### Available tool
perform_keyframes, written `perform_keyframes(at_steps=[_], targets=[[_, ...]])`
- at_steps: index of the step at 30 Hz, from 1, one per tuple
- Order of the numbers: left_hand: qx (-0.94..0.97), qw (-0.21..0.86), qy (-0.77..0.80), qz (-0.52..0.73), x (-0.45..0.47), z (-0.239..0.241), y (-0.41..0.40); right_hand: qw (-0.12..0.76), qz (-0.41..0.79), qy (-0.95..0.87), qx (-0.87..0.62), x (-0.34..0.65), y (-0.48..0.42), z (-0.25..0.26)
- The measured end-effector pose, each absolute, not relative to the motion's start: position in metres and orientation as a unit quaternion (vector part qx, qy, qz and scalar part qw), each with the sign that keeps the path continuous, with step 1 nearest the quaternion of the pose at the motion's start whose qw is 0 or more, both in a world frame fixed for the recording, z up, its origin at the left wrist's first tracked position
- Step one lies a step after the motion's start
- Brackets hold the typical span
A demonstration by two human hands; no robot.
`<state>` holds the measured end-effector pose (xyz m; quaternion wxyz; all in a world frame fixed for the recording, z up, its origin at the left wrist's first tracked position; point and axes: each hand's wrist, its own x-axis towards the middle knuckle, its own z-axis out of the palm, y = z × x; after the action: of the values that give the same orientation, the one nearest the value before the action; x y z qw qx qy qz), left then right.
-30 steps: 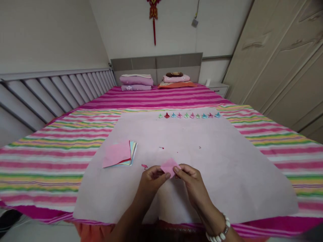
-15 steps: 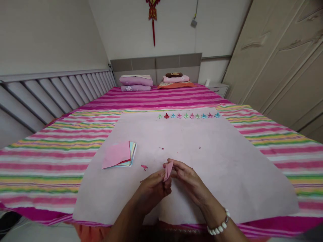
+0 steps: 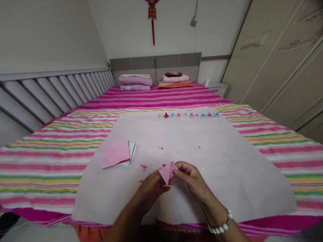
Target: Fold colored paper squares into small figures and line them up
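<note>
A piece of folded pink paper (image 3: pixel 167 172) is held up between my two hands, its diamond-like face turned to me with a crease down the middle. My left hand (image 3: pixel 153 186) grips its left side, fingers partly behind it. On the right edge, the thumb and fingers of my right hand (image 3: pixel 189 178) pinch the paper. To the left lies a stack of square coloured sheets (image 3: pixel 116 154), pink on top. Small red paper scraps (image 3: pixel 143 166) lie close to my left hand.
A row of small folded paper pieces (image 3: pixel 186 115) in green, red, blue and pink runs along the far edge of the pale sheet (image 3: pixel 214 141). This sheet covers a striped bed (image 3: pixel 63 148). Folded bedding (image 3: pixel 135 82) is by the headboard; a railing (image 3: pixel 63 87) stands left.
The pink paper has turned from a narrow, edge-on shape to a wider diamond facing me. My right fingers have shifted from its top to pinching its right edge.
</note>
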<state>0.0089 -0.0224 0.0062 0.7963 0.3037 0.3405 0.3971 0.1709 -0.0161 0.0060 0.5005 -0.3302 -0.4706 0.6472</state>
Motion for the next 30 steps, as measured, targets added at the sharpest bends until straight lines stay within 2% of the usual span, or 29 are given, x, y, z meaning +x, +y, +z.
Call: perform_keyframes(at_steps=[4, 14, 30], targets=[[0.366, 0.728, 0.339, 0.47, -0.005, 0.008, -0.014, 0.515, 0.601, -0.472, -0.389, 0.174, -0.015, 0.004], [0.563, 0.556, 0.429, 0.437, -0.008, 0.026, -0.019, 0.507, 0.594, -0.469, -0.412, 0.167, -0.02, 0.009], [0.539, 0.572, 0.428, 0.446, -0.002, 0.028, -0.025, 0.524, 0.627, -0.432, -0.382, 0.165, -0.021, 0.013]])
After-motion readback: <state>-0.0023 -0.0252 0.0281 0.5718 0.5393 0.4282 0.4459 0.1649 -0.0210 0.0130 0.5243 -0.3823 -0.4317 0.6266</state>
